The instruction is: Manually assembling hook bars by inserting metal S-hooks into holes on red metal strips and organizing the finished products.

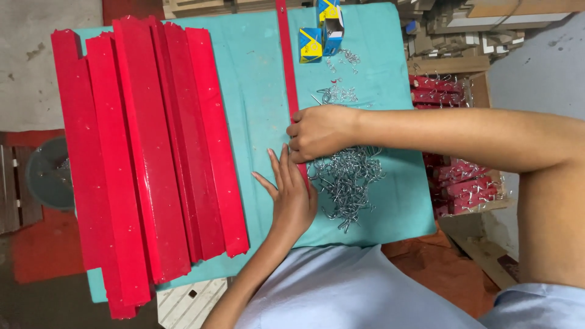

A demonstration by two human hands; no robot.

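We pressed our left hand (293,198) flat and pinched the thin red strip (287,67) with our right hand (318,131), metal hooks (347,180) heaped just beside both hands.

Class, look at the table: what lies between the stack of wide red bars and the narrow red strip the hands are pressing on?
In the head view, only bare teal cloth lies between the red bars and the narrow red strip; lower down, the left hand rests in that gap.

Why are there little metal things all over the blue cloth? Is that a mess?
Somewhat. The metal hooks lie in a loose, tangled pile on the teal cloth, with strays scattered up toward the small blue-and-yellow boxes. The red strips are stacked unevenly, ends not lined up.
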